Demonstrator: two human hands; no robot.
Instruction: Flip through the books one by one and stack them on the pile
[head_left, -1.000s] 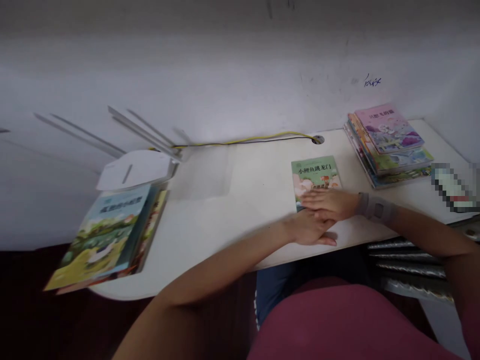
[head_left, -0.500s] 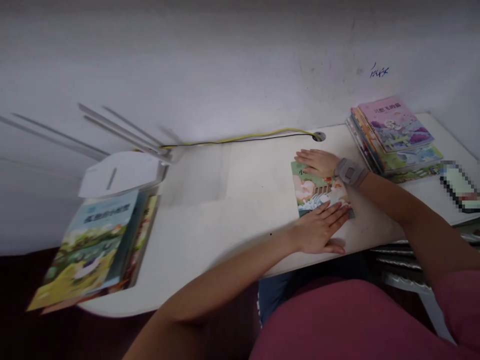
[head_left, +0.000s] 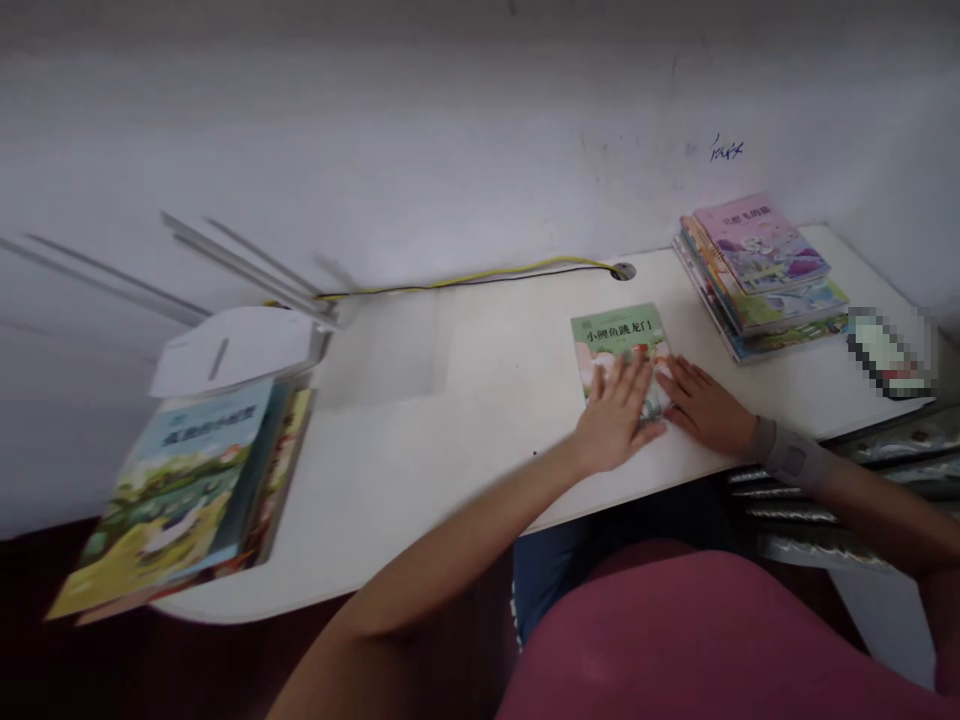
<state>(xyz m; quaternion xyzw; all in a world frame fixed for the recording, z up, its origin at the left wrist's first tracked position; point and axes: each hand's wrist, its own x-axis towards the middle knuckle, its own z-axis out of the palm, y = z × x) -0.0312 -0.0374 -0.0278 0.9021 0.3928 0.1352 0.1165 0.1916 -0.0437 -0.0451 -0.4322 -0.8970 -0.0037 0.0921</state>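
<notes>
A thin picture book (head_left: 619, 325) with a green top and dark title characters lies closed on the white desk (head_left: 480, 420) in front of me. My left hand (head_left: 616, 412) rests flat on the lower part of its cover, fingers spread and pointing away from me. Against the book's right edge is my right hand (head_left: 705, 402), its fingers stretched out and the tips at the cover; a grey band circles that wrist. The two hands hide the lower part of the cover picture.
At the back right stands a stack of picture books (head_left: 772, 250), with a pixelated phone-like object (head_left: 889, 355) beside it. On the left, more books (head_left: 172, 490) lie near a white router (head_left: 232, 350) with antennas. A yellow cable (head_left: 495, 272) runs along the wall into a desk hole (head_left: 623, 271).
My right hand has come down from the book's top to its right edge, uncovering the title. The left hand has shifted slightly up on the cover. The view has turned a little.
</notes>
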